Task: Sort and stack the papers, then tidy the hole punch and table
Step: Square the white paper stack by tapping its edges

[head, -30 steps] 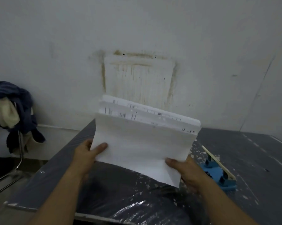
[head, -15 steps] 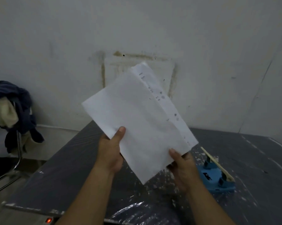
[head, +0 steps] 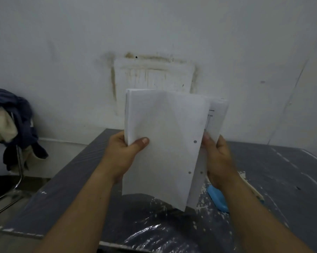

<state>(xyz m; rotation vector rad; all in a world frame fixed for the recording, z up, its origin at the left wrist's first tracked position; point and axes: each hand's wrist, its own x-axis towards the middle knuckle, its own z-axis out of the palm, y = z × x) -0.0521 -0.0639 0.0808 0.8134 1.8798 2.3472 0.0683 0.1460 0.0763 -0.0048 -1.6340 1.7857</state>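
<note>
Both side edges of the papers (head: 163, 143) are gripped by the left hand (head: 123, 154) and right hand (head: 217, 161) above the table (head: 281, 179); from a tilt they are now turned upright, so squaring is judged underway.

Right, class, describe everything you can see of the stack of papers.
The stack of papers is thin white sheets, held upright above the table. The front sheet is blank, creased, with punched holes near its right edge; printed sheets fan out behind. The left hand grips its left edge, thumb in front; the right hand holds the back sheets.
</note>
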